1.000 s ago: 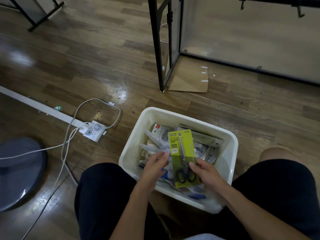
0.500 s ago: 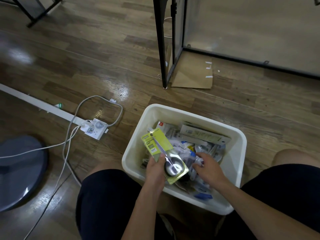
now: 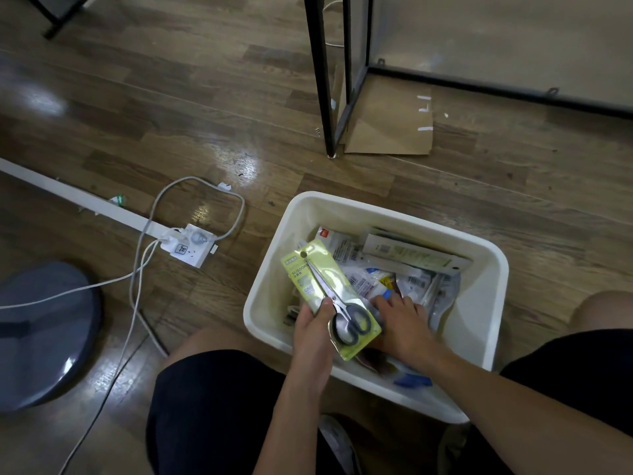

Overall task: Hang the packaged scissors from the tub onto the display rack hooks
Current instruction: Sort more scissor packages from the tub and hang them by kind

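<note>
The packaged scissors (image 3: 329,298) come late in this account, since I start with the biggest thing in view: the wooden floor (image 3: 171,108), brown planks with a glare patch near the middle. On it, at the top right, stands the display rack (image 3: 323,80), a black metal frame with a pale panel; only its lower part shows, so I cannot see any hooks. A flat piece of cardboard (image 3: 390,132) lies under its foot. At the far left sits a round grey base (image 3: 41,334) of something. Between my knees rests the white tub (image 3: 486,303), open-topped and filled with a jumble of packaged goods (image 3: 407,265), mostly pale wrappers with barcodes. Left of the tub a white power strip (image 3: 186,250) lies at the end of a white cable channel (image 3: 72,197), with grey cords looping off it.

My right hand (image 3: 402,325) is down inside the tub, palm down among the packs, fingers bent into them; whether they grip anything I cannot tell. My left hand (image 3: 313,332) holds the packaged scissors above the tub's left part, thumb pressed on the front of the card, fingers curled behind. The pack is yellow-green, tilted with its hang hole toward the upper left, and the black handles sit at the lower right, just beside my right hand.
</note>
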### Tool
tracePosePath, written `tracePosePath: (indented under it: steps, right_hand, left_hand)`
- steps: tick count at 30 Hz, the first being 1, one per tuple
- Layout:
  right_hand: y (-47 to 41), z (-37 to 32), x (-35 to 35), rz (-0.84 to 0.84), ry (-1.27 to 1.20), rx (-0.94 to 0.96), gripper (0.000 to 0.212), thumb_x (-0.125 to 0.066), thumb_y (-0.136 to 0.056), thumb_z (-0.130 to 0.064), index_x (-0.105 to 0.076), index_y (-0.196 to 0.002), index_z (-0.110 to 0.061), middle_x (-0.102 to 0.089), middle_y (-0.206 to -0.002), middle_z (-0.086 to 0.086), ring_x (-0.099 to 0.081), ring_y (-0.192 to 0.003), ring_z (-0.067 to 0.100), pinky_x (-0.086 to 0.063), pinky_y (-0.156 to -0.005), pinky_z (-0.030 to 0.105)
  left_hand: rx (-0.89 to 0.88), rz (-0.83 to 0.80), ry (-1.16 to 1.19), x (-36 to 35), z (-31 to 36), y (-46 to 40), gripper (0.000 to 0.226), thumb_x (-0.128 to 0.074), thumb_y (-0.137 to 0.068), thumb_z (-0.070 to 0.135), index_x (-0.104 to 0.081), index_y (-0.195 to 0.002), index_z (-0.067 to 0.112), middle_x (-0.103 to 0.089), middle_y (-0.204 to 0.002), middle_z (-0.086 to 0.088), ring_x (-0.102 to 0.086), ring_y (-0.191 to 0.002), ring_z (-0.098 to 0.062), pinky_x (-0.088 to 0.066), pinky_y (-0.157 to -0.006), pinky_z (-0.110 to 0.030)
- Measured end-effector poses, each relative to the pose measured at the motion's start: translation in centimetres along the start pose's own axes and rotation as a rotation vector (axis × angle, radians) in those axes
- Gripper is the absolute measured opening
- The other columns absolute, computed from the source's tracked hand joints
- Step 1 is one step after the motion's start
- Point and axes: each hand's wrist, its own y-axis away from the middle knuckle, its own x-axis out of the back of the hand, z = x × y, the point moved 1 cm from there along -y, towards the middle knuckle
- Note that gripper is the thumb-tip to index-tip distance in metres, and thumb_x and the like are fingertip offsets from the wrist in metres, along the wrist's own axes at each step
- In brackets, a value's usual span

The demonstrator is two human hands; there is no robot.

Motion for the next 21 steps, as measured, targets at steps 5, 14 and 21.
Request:
tracePosePath:
  steps: [5, 14, 21]
  right_hand:
    - [0.6, 0.7, 0.0, 0.028, -0.128, 0.015, 0.065, -0.056, -0.077, -0.082, -0.054, -0.115, -0.03, -0.06, -0.107, -0.008, -0.059, -0.11, 0.02, -0.032, -0.105, 0.038]
    - [1.7, 3.1, 0.7, 0.068, -0.391, 0.031, 0.06, -0.075, -0.086, -0.048, -0.052, -0.138, -0.027, -0.073, -0.099, 0.003, -0.065, -0.104, 0.028, -0.046, -0.082, 0.033]
    - [3.7, 3.1, 1.3, 0.262, -0.521, 0.098, 0.052, -0.071, -0.094, -0.033, -0.053, -0.142, -0.043, -0.072, -0.085, -0.006, -0.067, -0.081, 0.012, -0.054, -0.077, 0.034]
  left_hand:
    - [0.049, 0.03, 0.057, 0.2, 0.4, -0.2, 0.023, -0.052, -0.111, 0.011, -0.069, -0.125, 0.017, -0.079, -0.118, -0.014, -0.075, -0.108, -0.03, -0.058, -0.101, -0.05]
    - [0.088, 0.035, 0.153, 1.0, 0.7, -0.5, 0.028, -0.051, -0.11, 0.011, -0.065, -0.135, 0.013, -0.073, -0.13, -0.02, -0.067, -0.126, -0.042, -0.045, -0.115, -0.066]
    - [0.027, 0.012, 0.226, 0.9, 1.2, 0.6, 0.03, -0.049, -0.11, 0.008, -0.06, -0.137, 0.016, -0.076, -0.126, -0.017, -0.074, -0.111, -0.034, -0.052, -0.106, -0.056]
